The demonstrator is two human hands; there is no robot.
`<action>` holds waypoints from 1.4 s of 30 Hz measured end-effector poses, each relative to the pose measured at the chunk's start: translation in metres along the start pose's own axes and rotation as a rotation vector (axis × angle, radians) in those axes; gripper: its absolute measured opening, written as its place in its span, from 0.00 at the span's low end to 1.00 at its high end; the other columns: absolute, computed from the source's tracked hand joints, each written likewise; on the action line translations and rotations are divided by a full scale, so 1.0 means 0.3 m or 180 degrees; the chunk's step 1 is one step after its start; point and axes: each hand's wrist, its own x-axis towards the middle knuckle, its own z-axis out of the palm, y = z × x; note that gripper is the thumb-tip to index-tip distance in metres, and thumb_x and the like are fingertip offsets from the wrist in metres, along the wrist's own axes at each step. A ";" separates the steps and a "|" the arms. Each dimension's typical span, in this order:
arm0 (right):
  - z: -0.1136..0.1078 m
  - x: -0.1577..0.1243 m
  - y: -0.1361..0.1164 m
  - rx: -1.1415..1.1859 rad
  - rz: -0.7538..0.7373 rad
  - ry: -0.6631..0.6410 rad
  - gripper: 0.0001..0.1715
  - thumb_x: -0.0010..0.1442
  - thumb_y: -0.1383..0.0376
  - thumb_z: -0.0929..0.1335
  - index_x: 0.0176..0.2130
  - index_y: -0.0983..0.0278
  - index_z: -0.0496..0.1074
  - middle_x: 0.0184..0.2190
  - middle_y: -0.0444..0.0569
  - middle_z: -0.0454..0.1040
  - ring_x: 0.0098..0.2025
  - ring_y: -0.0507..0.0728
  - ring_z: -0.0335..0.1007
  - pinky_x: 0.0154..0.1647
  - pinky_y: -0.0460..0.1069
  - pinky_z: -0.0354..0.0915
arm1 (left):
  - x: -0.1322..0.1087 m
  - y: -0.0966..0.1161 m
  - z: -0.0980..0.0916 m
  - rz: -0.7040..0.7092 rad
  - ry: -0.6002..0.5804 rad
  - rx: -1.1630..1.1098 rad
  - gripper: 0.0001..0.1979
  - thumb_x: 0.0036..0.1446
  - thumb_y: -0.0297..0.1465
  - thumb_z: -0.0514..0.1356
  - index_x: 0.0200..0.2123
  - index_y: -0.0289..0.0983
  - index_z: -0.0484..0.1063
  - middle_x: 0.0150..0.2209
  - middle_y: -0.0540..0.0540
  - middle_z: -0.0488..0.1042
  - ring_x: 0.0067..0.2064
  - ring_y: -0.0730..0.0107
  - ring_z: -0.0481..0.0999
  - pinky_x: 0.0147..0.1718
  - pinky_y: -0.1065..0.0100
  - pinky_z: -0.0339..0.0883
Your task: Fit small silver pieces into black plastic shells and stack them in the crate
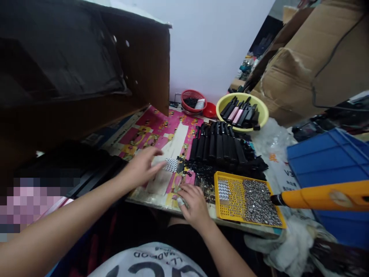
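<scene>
My left hand (pixel 143 166) is over the table with its thumb and fingers apart, holding nothing that I can see. Its thumb tip is beside a small patch of shiny metal pieces (pixel 172 164) on a pale strip. Small black rings (pixel 184 173) are scattered around that patch. My right hand (pixel 193 203) rests at the table's front edge, fingers spread and a white wrap on one digit. To its right lies a yellow perforated tray (pixel 218 209) of small metal parts. Behind the rings, black handle-like pieces (pixel 217 144) lie side by side in a row.
A yellow bowl (pixel 263 119) of black and pink pieces stands at the back, beside a red basket (pixel 184 94). An orange tubular power tool (pixel 325 195) juts in from the right, before a blue crate (pixel 314 154). A large cardboard box (pixel 157 65) overhangs the left.
</scene>
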 end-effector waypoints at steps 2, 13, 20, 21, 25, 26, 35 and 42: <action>0.007 -0.008 0.003 -0.0014 -0.0016 0.0121 0.20 0.53 0.68 0.65 0.47 0.61 0.68 0.50 0.50 0.69 0.54 0.59 0.60 0.54 0.57 0.56 | 0.126 0.112 0.114 0.0001 -0.0413 -0.0442 0.20 0.55 0.45 0.53 0.43 0.37 0.66 0.42 0.44 0.72 0.43 0.65 0.71 0.44 0.68 0.62; -0.001 -0.021 0.031 0.0276 0.0247 0.1035 0.12 0.57 0.68 0.62 0.41 0.64 0.70 0.41 0.53 0.69 0.47 0.59 0.62 0.48 0.56 0.60 | 0.452 0.133 0.339 -0.1133 -0.0769 -0.1267 0.17 0.44 0.43 0.59 0.25 0.32 0.69 0.23 0.42 0.70 0.30 0.58 0.73 0.30 0.64 0.64; -0.005 -0.003 0.035 0.0029 0.0511 0.0667 0.12 0.59 0.67 0.61 0.41 0.63 0.71 0.37 0.51 0.69 0.42 0.58 0.62 0.44 0.53 0.60 | 0.143 0.129 0.204 -0.0985 -0.0213 -0.2748 0.16 0.56 0.42 0.46 0.34 0.35 0.64 0.26 0.49 0.66 0.27 0.72 0.67 0.25 0.72 0.63; -0.009 0.006 0.034 -0.0064 0.0490 0.0480 0.11 0.58 0.67 0.62 0.41 0.62 0.71 0.37 0.50 0.70 0.42 0.58 0.62 0.44 0.53 0.59 | 0.082 0.123 0.177 -0.0994 -0.0186 -0.2889 0.17 0.56 0.43 0.47 0.34 0.35 0.65 0.26 0.49 0.66 0.26 0.72 0.66 0.23 0.73 0.61; -0.030 0.056 0.026 -0.0462 0.0333 -0.0282 0.10 0.53 0.69 0.66 0.38 0.61 0.71 0.35 0.48 0.70 0.42 0.58 0.62 0.42 0.51 0.59 | -0.118 0.070 0.100 -0.1453 -0.0206 -0.3360 0.18 0.55 0.44 0.54 0.35 0.34 0.69 0.28 0.48 0.69 0.27 0.72 0.67 0.25 0.73 0.61; -0.035 0.068 0.022 -0.0554 0.0317 -0.0417 0.09 0.53 0.70 0.66 0.36 0.61 0.71 0.36 0.48 0.70 0.42 0.58 0.62 0.42 0.51 0.58 | -0.153 0.057 0.094 -0.1630 -0.0243 -0.3514 0.17 0.54 0.43 0.56 0.36 0.34 0.69 0.30 0.47 0.71 0.29 0.71 0.69 0.28 0.72 0.63; -0.033 0.108 0.007 -0.0993 0.0133 -0.0838 0.10 0.48 0.68 0.68 0.34 0.63 0.67 0.37 0.50 0.69 0.43 0.59 0.61 0.40 0.52 0.58 | -0.272 0.069 0.109 -0.2135 -0.0550 -0.5216 0.16 0.59 0.39 0.51 0.45 0.35 0.66 0.28 0.48 0.68 0.17 0.81 0.59 0.14 0.76 0.51; -0.081 0.139 -0.031 0.1004 0.0603 0.0002 0.02 0.55 0.66 0.64 0.31 0.63 0.66 0.30 0.45 0.67 0.32 0.52 0.62 0.34 0.48 0.61 | -0.298 0.097 0.104 -0.2699 -0.1126 -0.5993 0.16 0.60 0.40 0.51 0.41 0.34 0.68 0.27 0.48 0.68 0.15 0.84 0.57 0.12 0.79 0.48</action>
